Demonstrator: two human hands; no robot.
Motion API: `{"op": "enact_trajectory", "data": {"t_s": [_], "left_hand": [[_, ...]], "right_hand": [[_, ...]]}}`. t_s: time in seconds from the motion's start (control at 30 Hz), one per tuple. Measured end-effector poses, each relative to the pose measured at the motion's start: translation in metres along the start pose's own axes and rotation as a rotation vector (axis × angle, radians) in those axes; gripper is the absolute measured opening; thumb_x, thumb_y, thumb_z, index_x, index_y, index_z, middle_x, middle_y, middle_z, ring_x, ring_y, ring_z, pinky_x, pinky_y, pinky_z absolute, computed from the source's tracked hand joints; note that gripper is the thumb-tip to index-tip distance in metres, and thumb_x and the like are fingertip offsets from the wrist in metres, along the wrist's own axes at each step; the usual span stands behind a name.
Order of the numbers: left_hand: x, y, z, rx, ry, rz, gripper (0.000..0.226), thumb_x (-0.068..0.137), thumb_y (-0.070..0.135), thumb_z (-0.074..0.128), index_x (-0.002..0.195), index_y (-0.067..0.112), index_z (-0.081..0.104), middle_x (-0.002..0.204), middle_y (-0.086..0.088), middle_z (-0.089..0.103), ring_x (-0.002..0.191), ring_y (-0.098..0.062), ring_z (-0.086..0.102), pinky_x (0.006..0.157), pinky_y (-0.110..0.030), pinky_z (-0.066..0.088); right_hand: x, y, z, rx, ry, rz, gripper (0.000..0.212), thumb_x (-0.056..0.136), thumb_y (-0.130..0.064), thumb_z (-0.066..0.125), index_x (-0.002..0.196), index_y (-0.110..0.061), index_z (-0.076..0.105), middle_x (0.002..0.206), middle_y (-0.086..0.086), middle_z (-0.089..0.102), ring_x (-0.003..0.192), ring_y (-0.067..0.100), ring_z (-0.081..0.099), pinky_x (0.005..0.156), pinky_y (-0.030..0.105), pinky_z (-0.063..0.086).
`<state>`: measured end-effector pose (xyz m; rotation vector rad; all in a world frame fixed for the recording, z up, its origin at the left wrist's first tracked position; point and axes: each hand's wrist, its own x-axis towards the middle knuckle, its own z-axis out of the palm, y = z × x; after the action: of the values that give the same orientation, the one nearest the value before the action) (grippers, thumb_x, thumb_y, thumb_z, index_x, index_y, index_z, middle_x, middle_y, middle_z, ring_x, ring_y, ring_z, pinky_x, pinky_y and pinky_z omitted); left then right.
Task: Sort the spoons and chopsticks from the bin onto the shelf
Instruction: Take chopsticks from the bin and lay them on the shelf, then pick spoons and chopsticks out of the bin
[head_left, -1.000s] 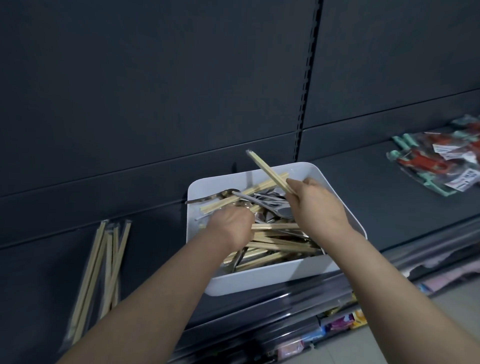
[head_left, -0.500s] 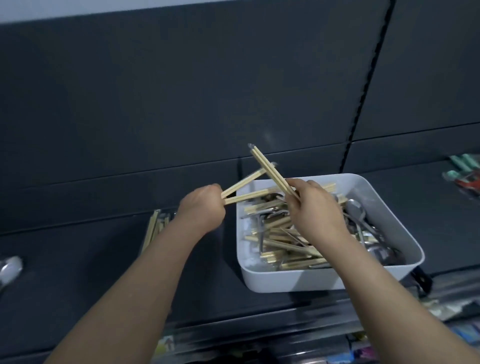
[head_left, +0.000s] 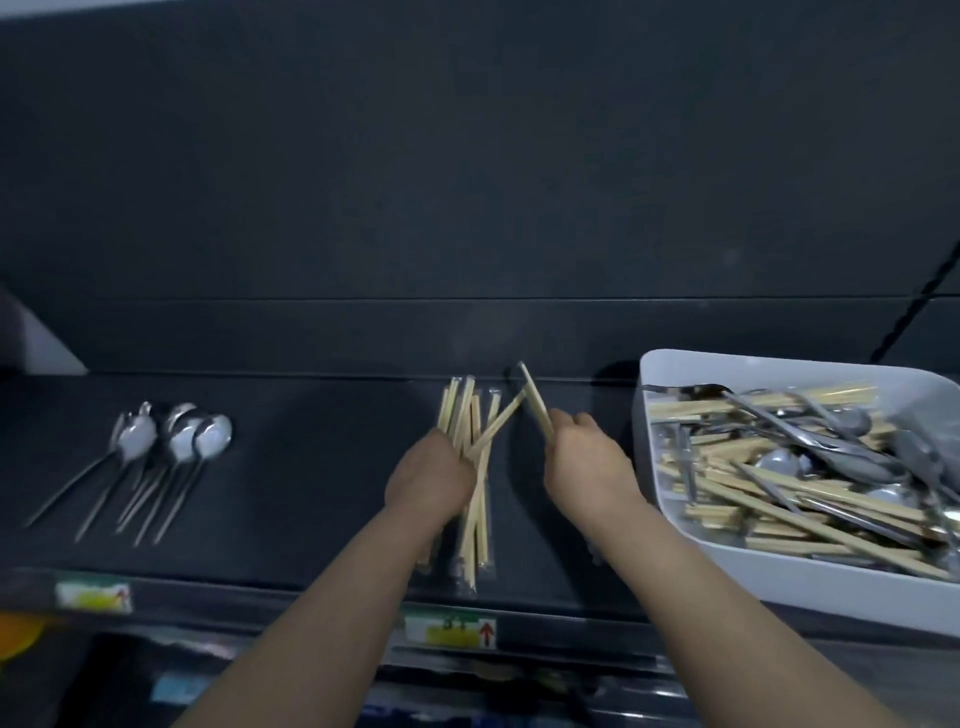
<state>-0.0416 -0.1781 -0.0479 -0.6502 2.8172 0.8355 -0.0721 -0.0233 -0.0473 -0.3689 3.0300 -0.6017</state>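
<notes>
Separately, left hand (head_left: 431, 475) grips chopsticks (head_left: 496, 423) over the pile (head_left: 475, 525); right hand (head_left: 589, 462) grips another pair (head_left: 534, 397) beside it.

Two bare forearms reach forward from the bottom of the view, side by side and apart. The left hand (head_left: 431, 480) is curled into a fist, knuckles up, gripping slanted chopsticks (head_left: 496, 423) that angle up to the right. The right hand (head_left: 589, 467) pinches a second chopstick pair (head_left: 535, 405), tilted up to the left
</notes>
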Motion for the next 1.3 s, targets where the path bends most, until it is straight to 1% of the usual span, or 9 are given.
{"op": "enact_trajectory", "data": {"t_s": [0.2,0.33,0.4,0.53,0.63,0.73,0.9,1.1,1.3], "left_hand": [[0.005,-0.017,-0.003,0.085,-0.071,0.073,0.034,0.094,0.031,0.052,0.121,0.011,0.054,0.113,-0.004,0.061,0.097,-0.021,0.059,0.083,-0.035,0.053],[0.012,-0.019,-0.004,0.160,-0.072,0.133,0.028,0.097,0.031,0.047,0.118,0.016,0.058,0.114,-0.001,0.062,0.098,-0.019,0.059,0.080,-0.033,0.051],[0.014,-0.019,-0.003,0.170,-0.041,0.165,0.026,0.097,0.025,0.044,0.116,0.017,0.060,0.114,0.001,0.063,0.098,-0.018,0.060,0.078,-0.031,0.051],[0.013,0.002,-0.002,0.075,0.051,0.282,0.028,0.096,0.021,0.046,0.119,0.022,0.063,0.118,0.003,0.065,0.105,-0.018,0.061,0.085,-0.032,0.052],[0.010,0.034,0.000,0.008,0.137,0.403,0.023,0.094,0.021,0.050,0.110,0.023,0.067,0.110,0.004,0.070,0.103,-0.017,0.063,0.085,-0.035,0.052],[0.003,0.072,0.007,-0.073,0.140,0.497,0.020,0.091,0.020,0.055,0.106,0.022,0.069,0.103,0.005,0.072,0.100,-0.018,0.065,0.086,-0.035,0.052],[-0.017,0.139,0.036,-0.080,0.044,0.623,0.019,0.093,0.020,0.054,0.104,0.026,0.068,0.100,0.010,0.071,0.096,-0.016,0.065,0.085,-0.036,0.053],[-0.038,0.195,0.085,0.045,-0.093,0.742,0.018,0.093,0.020,0.052,0.098,0.027,0.067,0.095,0.012,0.068,0.093,-0.014,0.063,0.080,-0.035,0.054],[-0.029,0.240,0.121,0.206,-0.072,0.759,0.022,0.092,0.018,0.051,0.104,0.026,0.068,0.106,0.002,0.070,0.103,-0.023,0.061,0.086,-0.037,0.052]], "right_hand": [[0.008,-0.018,0.034,0.013,-0.167,-0.010,0.036,0.090,-0.002,0.046,0.126,-0.007,0.048,0.110,0.011,0.051,0.096,0.030,0.058,0.070,0.028,0.042],[0.009,-0.023,0.034,0.012,-0.213,-0.042,0.018,0.094,-0.017,0.044,0.103,-0.012,0.059,0.099,0.007,0.053,0.091,0.027,0.058,0.069,0.030,0.044],[0.008,-0.021,0.028,-0.096,-0.159,-0.075,0.018,0.094,-0.018,0.043,0.100,-0.014,0.060,0.100,0.005,0.055,0.093,0.026,0.057,0.066,0.029,0.039],[0.002,-0.012,-0.001,-0.252,0.036,-0.142,0.021,0.090,-0.018,0.049,0.106,-0.019,0.063,0.106,0.003,0.059,0.104,0.026,0.054,0.071,0.032,0.039],[-0.005,0.006,-0.024,-0.287,0.215,-0.149,0.014,0.085,-0.018,0.056,0.094,-0.022,0.067,0.092,0.002,0.062,0.094,0.027,0.059,0.065,0.031,0.036],[-0.017,0.041,-0.048,-0.336,0.317,-0.039,0.013,0.078,-0.016,0.064,0.084,-0.025,0.071,0.078,0.000,0.065,0.081,0.028,0.063,0.059,0.030,0.040],[-0.049,0.118,-0.086,-0.325,0.318,0.158,0.022,0.087,-0.022,0.053,0.102,-0.029,0.068,0.099,-0.003,0.068,0.095,0.026,0.063,0.066,0.031,0.046],[-0.085,0.201,-0.113,-0.313,0.278,0.378,0.026,0.090,-0.018,0.048,0.103,-0.029,0.068,0.092,0.001,0.068,0.088,0.028,0.064,0.061,0.031,0.047],[-0.094,0.224,-0.106,0.004,0.310,0.405,0.027,0.091,-0.023,0.049,0.107,-0.032,0.069,0.103,-0.004,0.071,0.096,0.022,0.064,0.073,0.035,0.054]]}}
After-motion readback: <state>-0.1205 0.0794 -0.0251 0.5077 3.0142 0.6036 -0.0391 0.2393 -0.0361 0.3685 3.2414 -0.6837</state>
